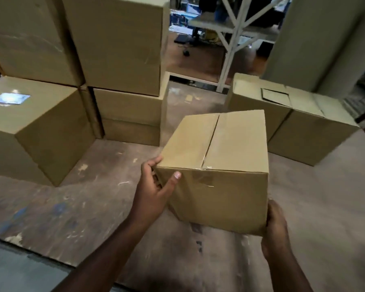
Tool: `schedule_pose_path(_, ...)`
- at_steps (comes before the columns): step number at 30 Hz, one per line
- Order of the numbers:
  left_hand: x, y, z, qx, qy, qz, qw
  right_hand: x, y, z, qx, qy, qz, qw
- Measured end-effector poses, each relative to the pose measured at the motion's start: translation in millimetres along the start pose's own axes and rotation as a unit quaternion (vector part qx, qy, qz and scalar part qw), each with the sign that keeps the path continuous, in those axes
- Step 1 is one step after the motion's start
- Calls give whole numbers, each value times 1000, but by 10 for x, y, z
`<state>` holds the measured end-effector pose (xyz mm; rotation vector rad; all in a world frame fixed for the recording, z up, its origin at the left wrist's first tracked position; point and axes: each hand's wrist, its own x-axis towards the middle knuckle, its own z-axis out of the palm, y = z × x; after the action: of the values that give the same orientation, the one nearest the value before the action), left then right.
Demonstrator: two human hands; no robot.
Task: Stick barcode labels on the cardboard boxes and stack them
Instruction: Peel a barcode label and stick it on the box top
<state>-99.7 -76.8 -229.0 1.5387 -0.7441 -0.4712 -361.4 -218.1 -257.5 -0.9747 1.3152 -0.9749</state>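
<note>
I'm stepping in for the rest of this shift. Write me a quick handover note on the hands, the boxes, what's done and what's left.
Left hand: grips the upper left corner of the taped cardboard box.
Right hand: holds its lower right corner.
The box is tilted, held between both hands above the floor.
Done: the box at far left carries a shiny label on top; cartons are stacked behind it.
Left: no label shows on the held box; label it, then stack it. Two low boxes wait at right.

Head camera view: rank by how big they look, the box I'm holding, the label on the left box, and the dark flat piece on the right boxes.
1. held box, though it is nearest the camera
2. dark flat piece and label: look alike, unranked
</note>
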Motion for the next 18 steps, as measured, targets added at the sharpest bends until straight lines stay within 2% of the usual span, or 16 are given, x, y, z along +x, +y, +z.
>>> schedule_pose_path(2,-18,38,142,115,9,42,992,-1,-144,-246,30,55,-43,997)
schedule_pose_path(3,-37,58,226,154,-6,82,985,25,-184,-364,39,58,-54,996)
schedule_pose_path(5,-84,128,325,164,-52,148,974,48,-206,-480,45,27,-50,997)
schedule_pose_path(7,-87,284,543,144,-67,170,972,44,-217,-648,60,-1,-39,997)
schedule_pose_path(9,-69,363,513,121,-24,146,982,-9,-152,-555,70,-56,-10,996)
schedule_pose_path(11,-59,504,570,97,-24,119,988,-98,-165,-523,102,-87,-21,991)
schedule_pose_path(15,19,707,706,63,-2,18,998,-277,-345,-521,72,-113,-194,972)
schedule_pose_path(18,97,569,787,-23,-1,-96,995,-319,-521,-662,-40,-144,-319,936)
